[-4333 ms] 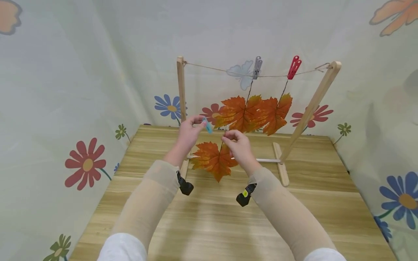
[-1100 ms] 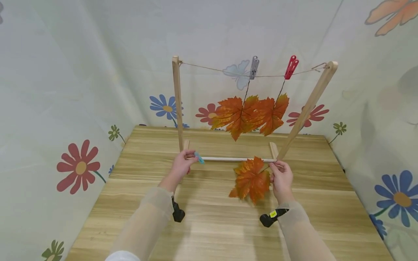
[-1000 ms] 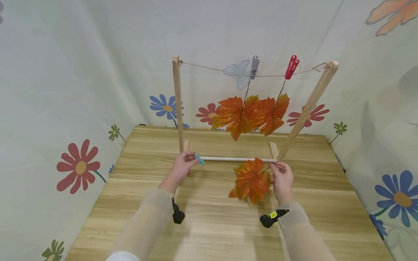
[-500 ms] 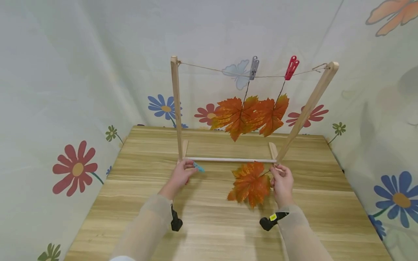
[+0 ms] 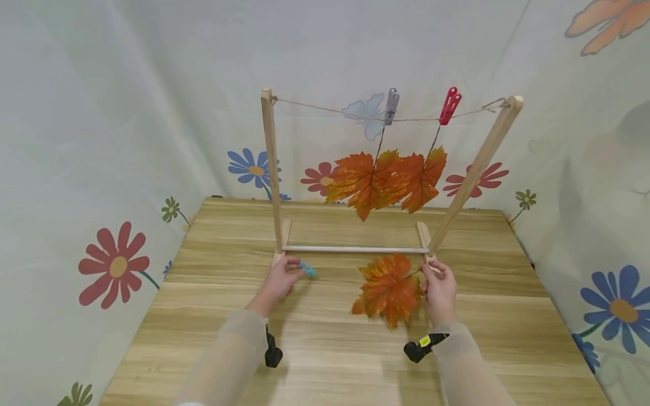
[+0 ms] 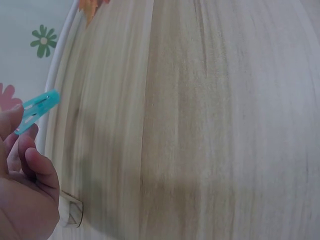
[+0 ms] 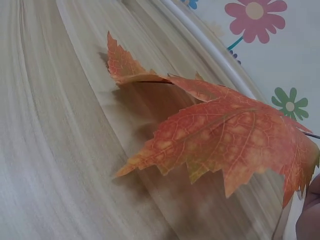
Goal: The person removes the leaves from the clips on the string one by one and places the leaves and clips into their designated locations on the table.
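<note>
Between the thumb and fingers of my left hand (image 5: pixel 279 280) is a light blue clothespin (image 5: pixel 307 268), held near the left foot of the wooden stand. The left wrist view shows the same clothespin (image 6: pixel 40 107) pinched at one end. My right hand (image 5: pixel 439 287) pinches the stem of an orange maple leaf (image 5: pixel 390 288) by the stand's right foot; the leaf points left, low over the table. Up close in the right wrist view, the leaf (image 7: pixel 225 135) casts a shadow on the wood, and only a bit of the hand (image 7: pixel 309 215) shows at the edge.
A string (image 5: pixel 325 107) runs between two wooden posts (image 5: pixel 271 169). A grey clothespin (image 5: pixel 391 107) and a red clothespin (image 5: pixel 449 106) on it hold two hanging maple leaves (image 5: pixel 363 183). A white rod (image 5: pixel 355 249) joins the posts low down, above the wooden table (image 5: pixel 345 361).
From beside each other in front of the stand, both hands have moved apart and down, the left with the clothespin, the right with the leaf. Lately they sink slightly toward me.
</note>
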The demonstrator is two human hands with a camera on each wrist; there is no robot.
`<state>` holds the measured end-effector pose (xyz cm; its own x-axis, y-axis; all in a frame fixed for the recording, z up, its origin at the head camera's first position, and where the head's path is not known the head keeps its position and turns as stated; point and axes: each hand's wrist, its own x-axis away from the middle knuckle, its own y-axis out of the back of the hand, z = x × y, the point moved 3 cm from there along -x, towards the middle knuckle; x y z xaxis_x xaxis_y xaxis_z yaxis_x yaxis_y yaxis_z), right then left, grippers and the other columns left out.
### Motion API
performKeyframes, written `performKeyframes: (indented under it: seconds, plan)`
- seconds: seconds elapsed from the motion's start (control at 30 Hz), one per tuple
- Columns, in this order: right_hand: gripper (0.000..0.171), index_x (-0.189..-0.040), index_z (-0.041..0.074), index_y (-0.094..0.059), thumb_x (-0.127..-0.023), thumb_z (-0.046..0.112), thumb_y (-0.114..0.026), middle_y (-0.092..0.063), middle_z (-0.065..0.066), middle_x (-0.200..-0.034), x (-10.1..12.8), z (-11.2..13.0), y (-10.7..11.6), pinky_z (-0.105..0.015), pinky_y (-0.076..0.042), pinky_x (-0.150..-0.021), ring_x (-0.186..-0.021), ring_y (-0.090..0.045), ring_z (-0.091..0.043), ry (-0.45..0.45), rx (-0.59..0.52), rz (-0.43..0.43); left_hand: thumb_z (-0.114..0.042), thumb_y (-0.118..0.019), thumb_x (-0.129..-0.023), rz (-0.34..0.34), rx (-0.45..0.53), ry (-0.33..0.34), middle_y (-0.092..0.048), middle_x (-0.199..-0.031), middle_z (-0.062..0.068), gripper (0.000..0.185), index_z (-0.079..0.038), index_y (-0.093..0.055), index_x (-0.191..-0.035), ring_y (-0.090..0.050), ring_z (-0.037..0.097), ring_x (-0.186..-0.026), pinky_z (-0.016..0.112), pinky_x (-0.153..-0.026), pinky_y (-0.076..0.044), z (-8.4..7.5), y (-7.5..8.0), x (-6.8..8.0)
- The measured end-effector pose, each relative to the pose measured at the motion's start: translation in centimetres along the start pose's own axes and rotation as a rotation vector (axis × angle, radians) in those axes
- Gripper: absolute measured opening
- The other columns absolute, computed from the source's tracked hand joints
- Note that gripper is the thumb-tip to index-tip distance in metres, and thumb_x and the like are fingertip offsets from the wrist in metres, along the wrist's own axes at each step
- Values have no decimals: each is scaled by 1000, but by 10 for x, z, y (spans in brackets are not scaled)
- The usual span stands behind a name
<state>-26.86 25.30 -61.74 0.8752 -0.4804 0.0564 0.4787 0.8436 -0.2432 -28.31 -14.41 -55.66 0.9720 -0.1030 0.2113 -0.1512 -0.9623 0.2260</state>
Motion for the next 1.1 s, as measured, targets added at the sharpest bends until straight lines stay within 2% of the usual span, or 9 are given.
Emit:
performKeyframes:
  seconds: [0.13,0.23,0.4,0.5,0.83,0.93,1.1]
  plan:
    - [30,-103,8,-49,-79,16,-64,-61,-18,-95,-1,-4,5,-18,-30,-30,-36,-38,-4,-3,-16,-18,-15,-63,-79,-10,-20,-13,-55,-108,9,37,-10,-48,-112,-32,10,-37,21,-34,-31,5,-3,0]
    - [29,-104,7,-48,-80,14,-63,-60,-18,-94,1,-7,7,-18,-31,-31,-36,-38,-4,-15,-28,-29,-15,-64,-78,-37,-34,-22,-57,-105,6,35,-12,-50,-110,-32,10,-36,22,-33,-30,16,-4,-4]
    - [36,-108,5,-46,-79,16,-64,-62,-12,-88,5,-6,13,-17,-30,-33,-37,-36,-4,-46,-74,-79,-14,-63,-78,-40,-49,-17,-58,-105,6,33,-12,-49,-108,-36,11,-37,22,-33,-32,22,-9,-2]
    - [35,-106,5,-46,-78,15,-65,-62,-13,-90,5,-7,17,-17,-30,-33,-37,-35,-5,-48,-91,-99,-15,-63,-79,-39,-59,-14,-57,-106,7,34,-12,-48,-110,-38,12,-38,22,-33,-33,25,-11,1]
    - [26,-100,7,-48,-80,12,-62,-62,-18,-90,14,-3,16,-16,-29,-31,-36,-34,-3,-46,-58,-118,-11,-62,-80,-73,-4,23,-59,-103,8,34,-10,-48,-111,-36,11,-34,23,-31,-32,37,-13,1]
    - [25,-102,8,-47,-81,13,-60,-61,-16,-93,22,3,13,-16,-29,-33,-37,-35,-3,-79,-25,-104,-10,-62,-79,-91,-41,20,-57,-95,9,35,-10,-49,-111,-38,11,-37,23,-32,-33,37,-12,1]
    - [31,-109,1,-43,-84,13,-57,-60,-18,-96,38,18,5,-17,-30,-35,-39,-35,-5,-141,27,-93,-10,-65,-76,-135,-153,7,-50,-79,7,37,-9,-52,-111,-45,12,-53,24,-45,-39,35,-9,3]
